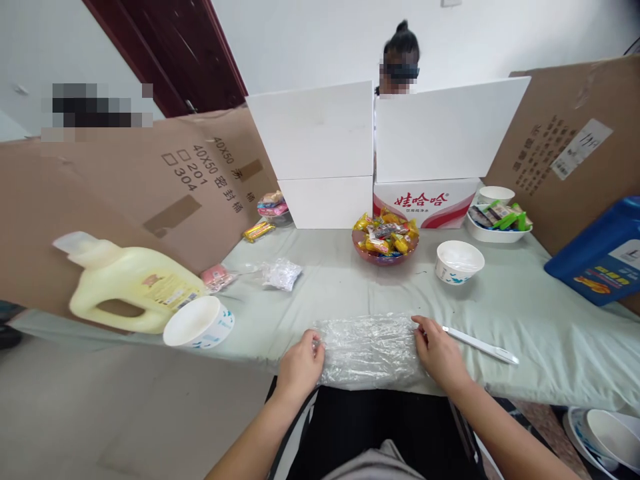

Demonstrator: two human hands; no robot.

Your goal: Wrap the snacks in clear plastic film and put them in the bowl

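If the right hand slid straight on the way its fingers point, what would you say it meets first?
The right hand points left, along the clear plastic bag it already grips by the edge. Past the bag, it would probably meet the left hand holding the other end.

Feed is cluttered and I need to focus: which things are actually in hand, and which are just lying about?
In hand:
clear plastic bag, held by left hand and right hand

Lying about:
white sealing clip
bowl of sweets
paper bowl
detergent jug
blue box
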